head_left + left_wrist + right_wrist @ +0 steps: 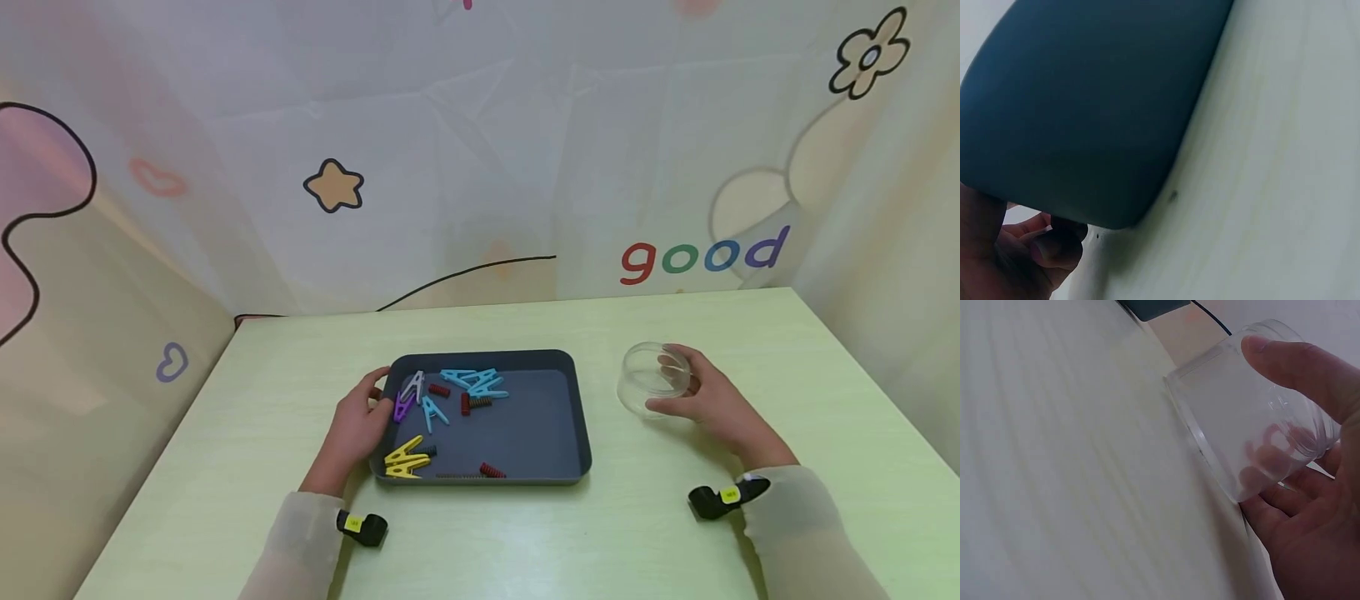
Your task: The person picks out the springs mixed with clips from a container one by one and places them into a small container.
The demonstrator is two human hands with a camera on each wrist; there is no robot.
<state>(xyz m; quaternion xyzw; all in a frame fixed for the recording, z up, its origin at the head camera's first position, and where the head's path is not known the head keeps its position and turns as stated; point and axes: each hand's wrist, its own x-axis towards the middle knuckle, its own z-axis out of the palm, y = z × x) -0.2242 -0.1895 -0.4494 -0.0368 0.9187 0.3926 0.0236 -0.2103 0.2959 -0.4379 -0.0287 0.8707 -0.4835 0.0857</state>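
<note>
My left hand [358,425] grips the left edge of a dark grey tray [536,421], thumb at the rim. In the left wrist view the tray's outer wall [1085,112] fills the upper left and hides part of the fingers. Plastic clothespins lie in the tray: light blue ones [487,389], a purple one [403,407], a pale lilac one [413,387] and yellow ones [405,458]. Small red coils [492,471] and dark coils [481,402] lie among them. Over to the right, my right hand [716,404] holds a clear plastic jar [1222,406] between thumb and fingers.
Under everything is a pale wooden table [517,542], its far edge against a printed curtain [465,167]. Bare tabletop separates the tray from the jar. A small black camera sits on each wrist, the left one [363,527] close to the tray's near-left corner.
</note>
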